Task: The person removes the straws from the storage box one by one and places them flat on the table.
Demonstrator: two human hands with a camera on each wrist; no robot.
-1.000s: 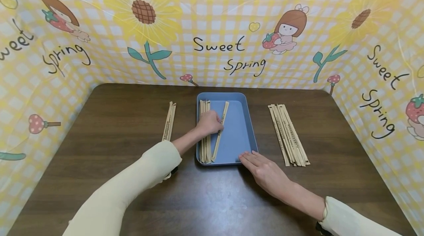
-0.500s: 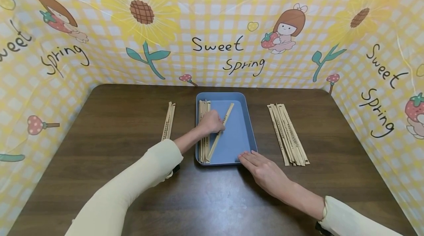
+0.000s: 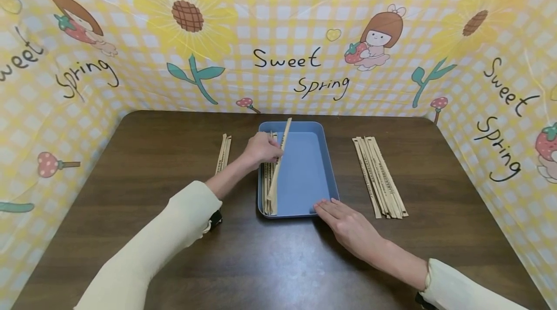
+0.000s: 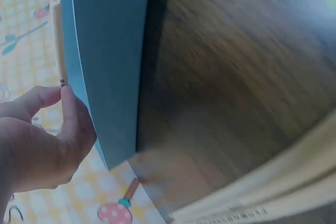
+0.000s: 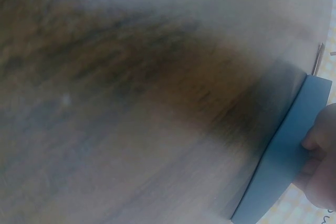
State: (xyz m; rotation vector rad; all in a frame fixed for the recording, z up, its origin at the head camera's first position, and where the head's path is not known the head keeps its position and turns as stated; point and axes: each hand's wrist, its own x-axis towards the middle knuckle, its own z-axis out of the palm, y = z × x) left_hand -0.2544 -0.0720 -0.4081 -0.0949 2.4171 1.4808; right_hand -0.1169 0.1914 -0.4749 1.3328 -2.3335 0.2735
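In the head view my left hand (image 3: 263, 148) pinches a paper-wrapped stick (image 3: 285, 133) between thumb and fingertips, over the left side of a blue tray (image 3: 327, 155). The stick is slanted, its far end reaching past the tray's back rim. Beneath it, several similar wrapped sticks (image 3: 269, 194) lie lengthwise along the tray's left wall, partly hidden by the hand. My right hand (image 3: 348, 228) holds the tray's near right corner, fingers over the rim. The right wrist view has that hand (image 5: 321, 163) against the tray's outer wall (image 5: 283, 156).
A few wrapped sticks (image 3: 223, 153) lie on the dark wooden table (image 3: 174, 155) left of the tray. A larger bunch of them (image 3: 378, 177) lies to the right. Yellow checked cloth (image 3: 278, 10) walls the back and sides.
My left hand has moved left and back, lifting the stick from the tray's middle to above the bunch at its left wall. My right hand has stayed on the corner.
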